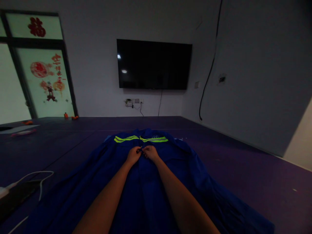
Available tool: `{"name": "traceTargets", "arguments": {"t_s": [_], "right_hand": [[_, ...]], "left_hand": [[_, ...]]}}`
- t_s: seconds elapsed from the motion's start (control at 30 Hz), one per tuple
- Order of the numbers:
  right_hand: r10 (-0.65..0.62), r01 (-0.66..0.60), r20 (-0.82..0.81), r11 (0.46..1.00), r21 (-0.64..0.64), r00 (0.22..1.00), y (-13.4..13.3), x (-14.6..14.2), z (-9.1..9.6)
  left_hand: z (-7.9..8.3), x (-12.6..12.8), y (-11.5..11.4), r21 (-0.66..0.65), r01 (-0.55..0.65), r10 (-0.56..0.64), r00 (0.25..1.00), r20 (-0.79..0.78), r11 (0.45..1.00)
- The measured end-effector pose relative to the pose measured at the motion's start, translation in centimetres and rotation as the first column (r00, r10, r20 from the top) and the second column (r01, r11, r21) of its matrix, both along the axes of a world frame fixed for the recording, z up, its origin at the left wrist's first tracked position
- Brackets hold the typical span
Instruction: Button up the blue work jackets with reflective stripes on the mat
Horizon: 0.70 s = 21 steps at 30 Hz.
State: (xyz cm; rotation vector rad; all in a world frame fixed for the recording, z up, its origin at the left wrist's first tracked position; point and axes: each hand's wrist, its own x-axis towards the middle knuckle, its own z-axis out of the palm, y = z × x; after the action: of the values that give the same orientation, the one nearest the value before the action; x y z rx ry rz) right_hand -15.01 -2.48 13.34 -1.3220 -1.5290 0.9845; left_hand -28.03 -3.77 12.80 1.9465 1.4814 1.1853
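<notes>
A blue work jacket (165,159) with yellow-green reflective strips lies spread out on the purple floor, its sleeves out to both sides. My left hand (134,155) pinches the jacket's front edge along the middle, just below the strips. Close beside it, my right hand (149,152) grips the front edge from the other side, fingertips nearly touching the left ones. Whatever small fastening lies between the fingers is too dark and small to make out.
A white cable (41,172) and a dark flat object (20,196) lie at the left. Small orange items (75,117) are near the glass door (46,84). A television (154,65) hangs on the far wall; a black cable (207,81) dangles at the right.
</notes>
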Motion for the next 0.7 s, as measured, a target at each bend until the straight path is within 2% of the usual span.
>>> {"name": "traceTargets", "arguments": {"t_s": [0.7], "right_hand": [[-0.003, 0.003, 0.001, 1.0, 0.002, 1.0, -0.12, -0.11, -0.03]], "left_hand": [[-0.27, -0.09, 0.18, 0.012, 0.017, -0.018, 0.999, 0.032, 1.0]]}}
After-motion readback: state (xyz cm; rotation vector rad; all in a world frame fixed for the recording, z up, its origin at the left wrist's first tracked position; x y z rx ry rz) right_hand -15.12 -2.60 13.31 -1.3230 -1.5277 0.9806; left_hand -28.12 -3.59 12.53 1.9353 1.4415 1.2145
